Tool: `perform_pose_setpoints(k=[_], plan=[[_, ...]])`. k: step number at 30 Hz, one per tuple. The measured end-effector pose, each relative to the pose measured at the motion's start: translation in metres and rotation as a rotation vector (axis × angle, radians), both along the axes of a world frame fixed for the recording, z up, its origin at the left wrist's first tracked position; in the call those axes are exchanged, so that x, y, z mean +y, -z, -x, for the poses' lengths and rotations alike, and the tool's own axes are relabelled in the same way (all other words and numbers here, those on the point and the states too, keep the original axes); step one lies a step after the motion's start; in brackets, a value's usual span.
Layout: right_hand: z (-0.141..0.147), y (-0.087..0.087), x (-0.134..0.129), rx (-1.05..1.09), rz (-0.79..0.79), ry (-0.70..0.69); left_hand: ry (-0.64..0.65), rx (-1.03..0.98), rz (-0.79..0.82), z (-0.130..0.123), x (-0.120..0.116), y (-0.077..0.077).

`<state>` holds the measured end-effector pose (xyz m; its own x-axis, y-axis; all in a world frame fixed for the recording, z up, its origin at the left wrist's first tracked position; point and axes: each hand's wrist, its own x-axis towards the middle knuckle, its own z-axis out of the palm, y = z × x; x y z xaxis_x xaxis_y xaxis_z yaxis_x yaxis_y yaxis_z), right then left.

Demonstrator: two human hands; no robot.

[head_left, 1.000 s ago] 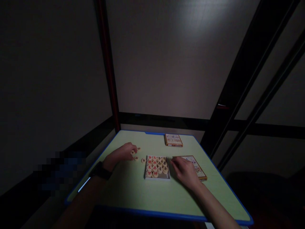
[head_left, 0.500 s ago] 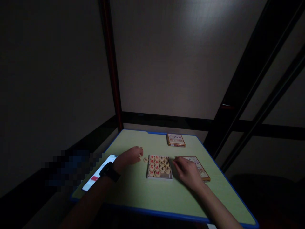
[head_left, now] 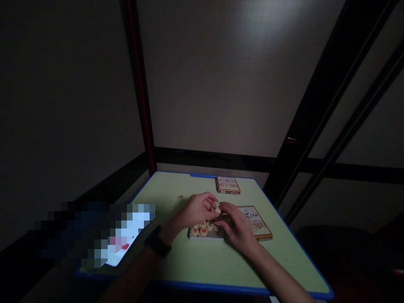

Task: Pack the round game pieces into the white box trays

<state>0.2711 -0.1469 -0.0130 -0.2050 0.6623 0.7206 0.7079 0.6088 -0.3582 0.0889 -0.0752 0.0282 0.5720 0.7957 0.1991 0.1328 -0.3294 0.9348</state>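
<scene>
So that it is seemingly steadied, lower centre, a disc (head_left: 215, 208) is grasped by the left hand (head_left: 196, 209); whether the right hand (head_left: 240, 226) grips cannot be told.

Pale round pieces (head_left: 203, 231) marked red or black lie in a shallow tray (head_left: 206, 238) — raised piece (head_left: 215, 208) above, lone piece (head_left: 180, 197) beyond.

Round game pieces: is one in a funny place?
Yes, one piece looks odd. It lies alone on the green table, beyond the left hand, while others sit together in the open box.
</scene>
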Motion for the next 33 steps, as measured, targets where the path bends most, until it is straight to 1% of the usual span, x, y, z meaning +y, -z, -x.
perform_pose_setpoints(k=[2, 5, 7, 9, 11, 13, 15, 17, 22, 25, 28, 30, 33], plan=[[0.001, 0.002, 0.001, 0.006, -0.025, 0.008, 0.04, -0.041, 0.052, -0.013, -0.002, 0.001], [-0.002, 0.006, 0.002, 0.05, -0.012, 0.063, 0.067, -0.1, 0.131, -0.02, 0.001, 0.004], [-0.003, 0.008, 0.003, 0.111, 0.019, 0.112, 0.069, -0.156, 0.176, -0.018, 0.005, 0.006], [-0.004, 0.008, 0.003, 0.175, 0.041, 0.138, 0.037, -0.194, 0.196, -0.014, 0.009, 0.009], [-0.005, 0.008, 0.004, 0.205, 0.046, 0.132, -0.007, -0.206, 0.193, -0.01, 0.013, 0.012], [-0.005, 0.006, 0.003, 0.198, 0.028, 0.117, -0.025, -0.217, 0.181, -0.006, 0.015, 0.015], [-0.004, 0.003, 0.003, 0.178, -0.016, 0.111, -0.004, -0.228, 0.174, -0.005, 0.015, 0.018], [-0.004, 0.001, 0.003, 0.166, -0.072, 0.105, 0.037, -0.243, 0.199, -0.005, 0.014, 0.021], [-0.001, -0.005, 0.001, 0.193, -0.143, 0.081, 0.147, -0.253, 0.338, -0.006, 0.011, 0.026], [-0.001, -0.008, 0.0, 0.209, -0.175, 0.057, 0.193, -0.232, 0.412, -0.006, 0.012, 0.028], [-0.003, -0.009, -0.001, 0.197, -0.199, 0.045, 0.222, -0.247, 0.454, -0.006, 0.011, 0.026], [-0.005, -0.009, -0.001, 0.178, -0.205, 0.054, 0.198, -0.278, 0.45, -0.006, 0.01, 0.024], [-0.005, -0.009, -0.002, 0.143, -0.215, 0.06, 0.091, -0.349, 0.409, -0.005, 0.008, 0.018]])
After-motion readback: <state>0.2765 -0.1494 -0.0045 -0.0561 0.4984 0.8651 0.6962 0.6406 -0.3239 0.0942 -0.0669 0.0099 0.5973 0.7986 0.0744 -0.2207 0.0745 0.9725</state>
